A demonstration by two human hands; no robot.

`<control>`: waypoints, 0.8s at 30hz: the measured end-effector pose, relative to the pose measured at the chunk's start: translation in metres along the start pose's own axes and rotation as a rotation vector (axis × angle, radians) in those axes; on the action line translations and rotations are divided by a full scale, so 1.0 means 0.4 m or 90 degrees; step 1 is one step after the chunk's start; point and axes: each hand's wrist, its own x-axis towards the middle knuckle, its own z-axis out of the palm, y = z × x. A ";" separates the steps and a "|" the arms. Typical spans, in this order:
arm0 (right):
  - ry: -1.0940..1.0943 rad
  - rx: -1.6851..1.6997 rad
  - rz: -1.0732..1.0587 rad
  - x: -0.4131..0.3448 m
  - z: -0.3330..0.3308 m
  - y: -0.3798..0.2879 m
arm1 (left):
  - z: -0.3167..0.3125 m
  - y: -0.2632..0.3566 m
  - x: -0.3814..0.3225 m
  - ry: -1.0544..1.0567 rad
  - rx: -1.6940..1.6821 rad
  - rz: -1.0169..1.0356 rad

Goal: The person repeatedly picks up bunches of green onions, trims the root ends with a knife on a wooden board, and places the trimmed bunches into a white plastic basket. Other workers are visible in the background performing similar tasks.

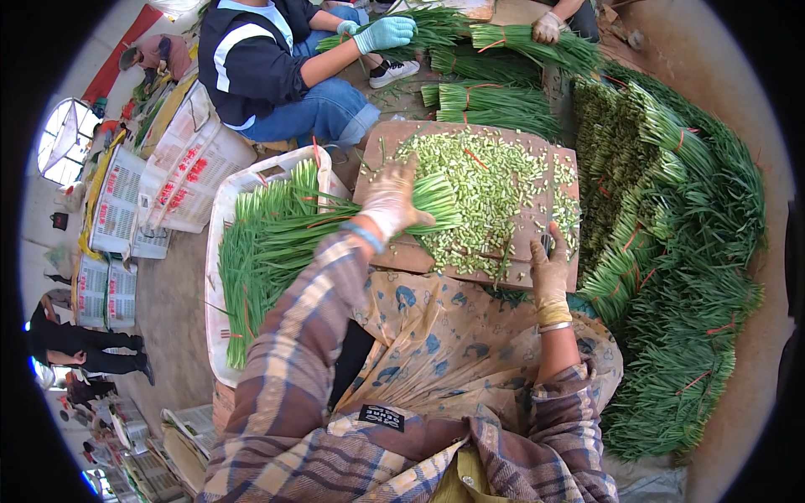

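My left hand (393,198), in a pale glove, grips a bunch of garlic chives (438,202) over the left side of a brown board (396,258). The pale cut ends point right, and the green leaves trail left over a white plastic crate (217,251). Short chopped stem ends (487,195) lie scattered over the board. At the board's right edge my right hand (549,273), also gloved, holds a knife (548,207) by its dark handle. Its narrow blade points away from me across the board, and stem bits lie on both sides of it.
More bundled chives (277,251) fill the crate. A large heap of chives (692,314) with red ties curves along my right. Across the board, a co-worker's gloved hand (385,34) and another person's gloved hand (549,28) handle bundles. White crates (182,163) stand at the left.
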 end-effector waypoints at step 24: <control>-0.131 -0.385 -0.071 -0.103 0.229 -0.137 | 0.186 0.050 0.065 0.036 0.087 -0.046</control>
